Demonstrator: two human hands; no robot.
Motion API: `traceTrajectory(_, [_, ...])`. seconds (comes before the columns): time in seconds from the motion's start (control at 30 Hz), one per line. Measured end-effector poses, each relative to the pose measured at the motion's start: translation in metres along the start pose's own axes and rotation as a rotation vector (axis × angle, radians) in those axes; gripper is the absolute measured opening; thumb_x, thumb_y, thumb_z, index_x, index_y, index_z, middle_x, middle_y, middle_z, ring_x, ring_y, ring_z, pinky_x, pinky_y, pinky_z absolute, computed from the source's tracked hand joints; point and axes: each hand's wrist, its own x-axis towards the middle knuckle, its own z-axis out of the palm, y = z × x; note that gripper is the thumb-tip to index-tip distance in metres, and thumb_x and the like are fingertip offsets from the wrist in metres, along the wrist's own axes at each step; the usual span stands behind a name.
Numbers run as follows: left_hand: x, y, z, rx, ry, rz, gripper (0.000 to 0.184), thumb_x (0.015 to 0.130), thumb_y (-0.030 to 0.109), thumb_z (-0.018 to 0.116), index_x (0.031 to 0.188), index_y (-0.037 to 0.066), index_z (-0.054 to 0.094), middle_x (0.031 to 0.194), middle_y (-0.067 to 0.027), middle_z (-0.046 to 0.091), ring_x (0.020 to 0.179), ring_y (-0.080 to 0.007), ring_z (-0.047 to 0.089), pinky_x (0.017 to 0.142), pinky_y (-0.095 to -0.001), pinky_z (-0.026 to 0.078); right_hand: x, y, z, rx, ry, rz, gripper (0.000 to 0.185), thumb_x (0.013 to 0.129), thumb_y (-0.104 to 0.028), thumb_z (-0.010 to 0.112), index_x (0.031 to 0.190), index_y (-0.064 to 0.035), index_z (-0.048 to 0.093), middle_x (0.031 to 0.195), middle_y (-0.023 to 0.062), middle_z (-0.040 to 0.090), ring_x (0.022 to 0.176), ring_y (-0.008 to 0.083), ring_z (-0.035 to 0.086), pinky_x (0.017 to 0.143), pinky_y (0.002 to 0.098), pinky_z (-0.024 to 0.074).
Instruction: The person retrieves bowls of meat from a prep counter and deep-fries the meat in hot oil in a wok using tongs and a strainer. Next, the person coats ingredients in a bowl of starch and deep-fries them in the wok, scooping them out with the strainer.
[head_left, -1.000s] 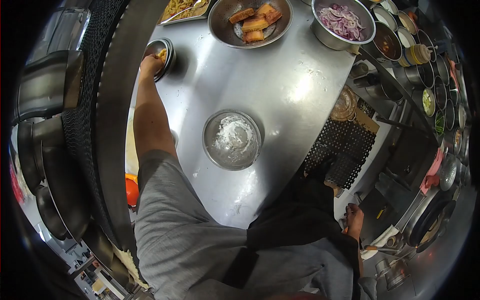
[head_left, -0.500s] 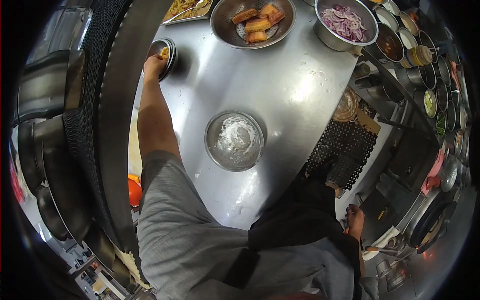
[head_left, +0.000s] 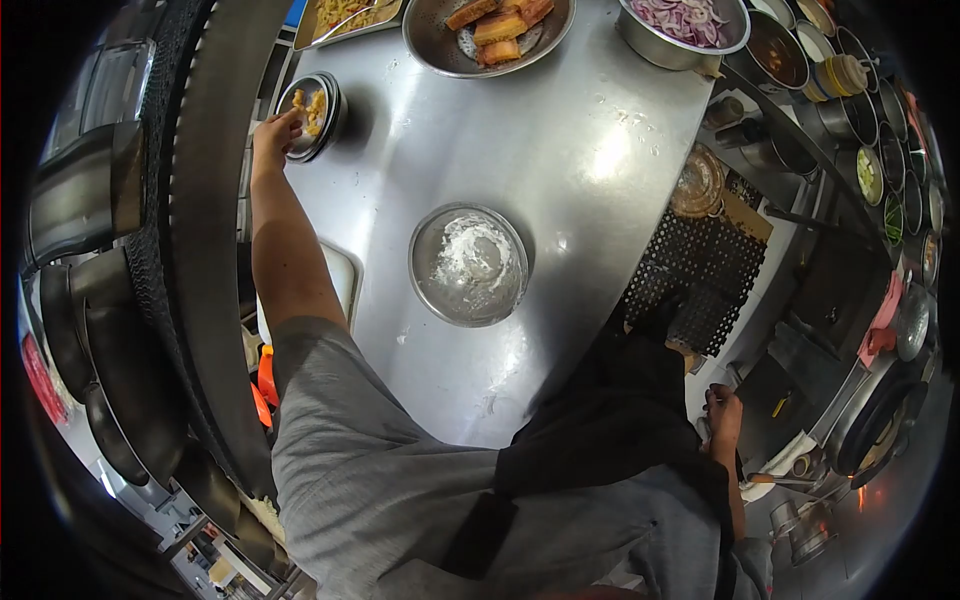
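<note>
At the table's upper left, my left hand (head_left: 278, 138) is closed over the near rim of a small metal bowl (head_left: 333, 128), its fingertips just inside. Yellow food pieces (head_left: 316, 112) lie in this bowl, which sits with other bowls in a stack. My right hand (head_left: 725, 415) hangs low at the right, beyond the table edge, with its fingers curled. What it holds, if anything, cannot be made out. Between my arms, a round metal bowl (head_left: 420, 275) with white powder (head_left: 472, 250) in it rests on the steel table (head_left: 570, 190).
At the far side are a colander (head_left: 425, 52) with browned slabs, a pot (head_left: 655, 50) of sliced onions, and a tray (head_left: 300, 40) of yellow food with a spoon. A black perforated mat (head_left: 690, 280) lies right of the table. Several pots and containers line the right.
My left hand has drawn back left from over the small bowl, so more yellow food shows. My right hand has shifted slightly up and right in view. The whole view has shifted somewhat.
</note>
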Motion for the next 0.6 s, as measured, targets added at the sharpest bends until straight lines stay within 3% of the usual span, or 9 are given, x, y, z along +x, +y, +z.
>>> traceTrajectory(0.53, [-0.001, -0.004, 0.001, -0.136, -0.057, -0.024, 0.023, 0.086, 0.018, 0.057, 0.099, 0.000, 0.063, 0.086, -0.0064, 0.067, 0.067, -0.0122, 0.065, 0.047, -0.0200, 0.037, -0.002, 0.006, 0.000, 0.030, -0.009, 0.043, 0.025, 0.083, -0.015, 0.061, 0.102, -0.0001, 0.066, 0.085, 0.0168, 0.069, 0.067, 0.0228, 0.067, 0.067, 0.0339, 0.0509])
traceTrajectory(0.6, [-0.005, -0.007, 0.000, -0.232, -0.056, 0.016, 0.023, 0.084, 0.018, 0.056, 0.101, 0.004, 0.060, 0.085, -0.0038, 0.066, 0.068, -0.0108, 0.064, 0.048, -0.0199, 0.037, 0.000, 0.010, 0.002, 0.046, -0.006, 0.046, 0.025, 0.083, -0.015, 0.061, 0.102, -0.0001, 0.066, 0.084, 0.0165, 0.069, 0.067, 0.0228, 0.067, 0.067, 0.0340, 0.0509])
